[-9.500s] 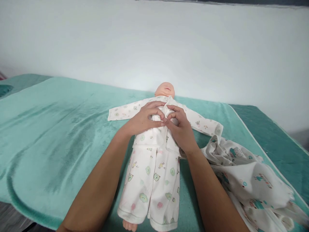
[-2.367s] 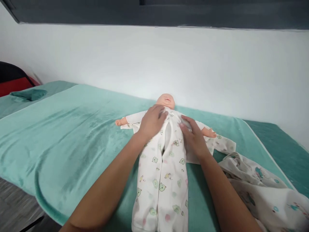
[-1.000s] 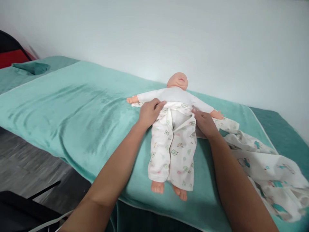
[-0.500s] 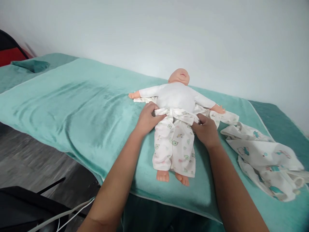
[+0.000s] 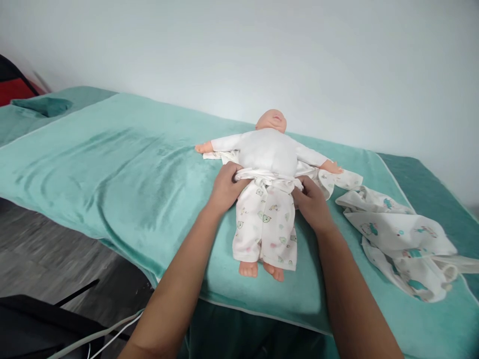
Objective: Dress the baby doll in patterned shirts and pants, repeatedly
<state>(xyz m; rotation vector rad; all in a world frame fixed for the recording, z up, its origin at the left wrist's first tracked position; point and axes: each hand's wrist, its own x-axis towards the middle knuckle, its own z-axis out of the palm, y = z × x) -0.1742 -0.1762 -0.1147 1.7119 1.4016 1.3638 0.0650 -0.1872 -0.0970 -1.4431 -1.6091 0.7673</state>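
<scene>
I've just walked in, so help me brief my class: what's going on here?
A person's left hand and right hand each grip one side of the waistband of patterned trousers, bunched at the hips of a doll lying face up on a green cover. The doll's bare feet stick out at the bottom. A patterned top lies partly under it, and a crumpled garment lies off to the right.

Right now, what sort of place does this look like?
Perhaps a care-training or treatment room: a baby doll lies on a long green-covered bed, with printed clothing nearby and a plain white wall behind.
</scene>
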